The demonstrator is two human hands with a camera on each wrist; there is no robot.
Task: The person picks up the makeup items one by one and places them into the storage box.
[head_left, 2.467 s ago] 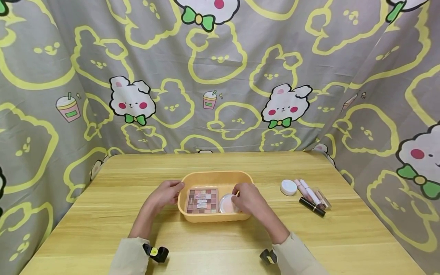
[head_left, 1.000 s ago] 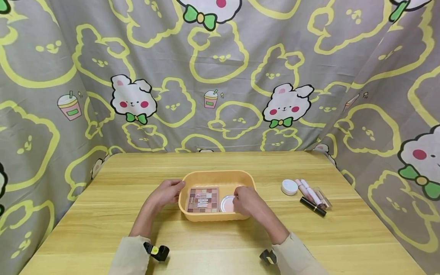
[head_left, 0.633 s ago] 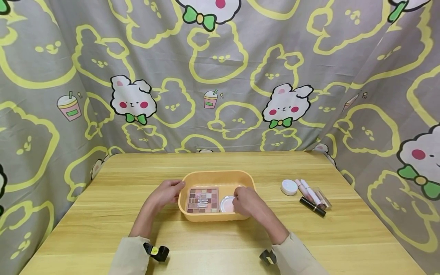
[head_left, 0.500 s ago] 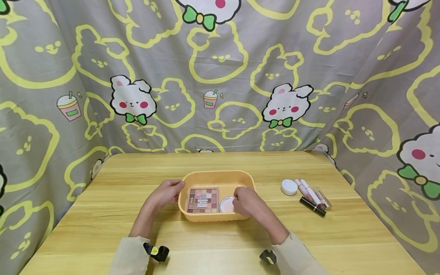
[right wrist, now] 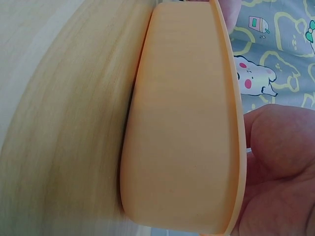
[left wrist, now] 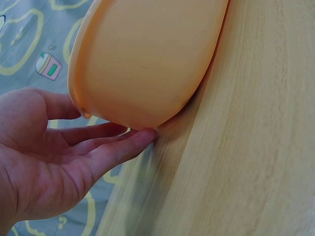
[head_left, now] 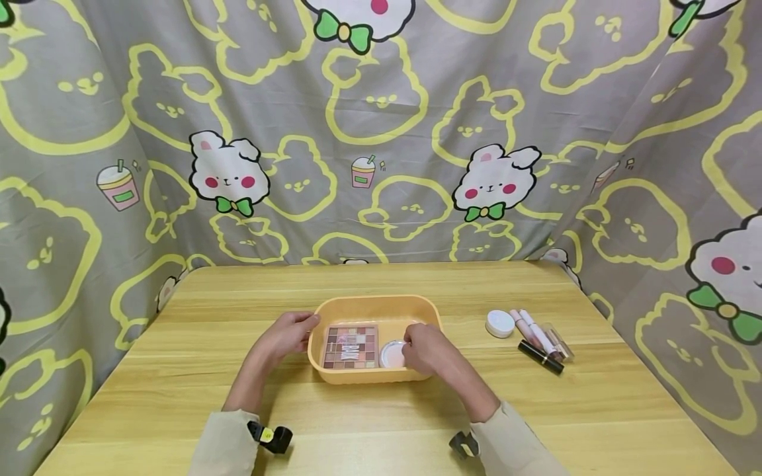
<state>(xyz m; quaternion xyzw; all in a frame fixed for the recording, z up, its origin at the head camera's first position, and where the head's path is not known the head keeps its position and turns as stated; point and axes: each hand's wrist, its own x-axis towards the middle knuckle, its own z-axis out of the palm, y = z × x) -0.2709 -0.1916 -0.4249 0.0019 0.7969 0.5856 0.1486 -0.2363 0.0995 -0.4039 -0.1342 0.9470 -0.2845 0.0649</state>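
An orange plastic basket (head_left: 375,377) stands on the wooden table in the head view. My left hand (head_left: 292,332) holds its left end, thumb at the rim and fingers against the outer wall, as the left wrist view shows on the basket wall (left wrist: 147,59). Inside, on the left, lies a square eyeshadow palette (head_left: 350,347) with many coloured pans. To its right is a round, pale pink compact (head_left: 391,356). My right hand (head_left: 427,347) reaches into the basket and pinches the compact's right edge; its fingertips are partly hidden. The basket wall hides them in the right wrist view.
Right of the basket sit a round white jar (head_left: 500,323), pink and white makeup tubes (head_left: 536,334), a clear slim tube (head_left: 558,344) and a black tube (head_left: 540,357). A patterned grey curtain (head_left: 381,218) surrounds the table (head_left: 381,423) behind and at both sides.
Since the oldest frame, my right hand has lowered slightly with the compact, beside the palette in the basket. In the last second both hands have stayed nearly still.
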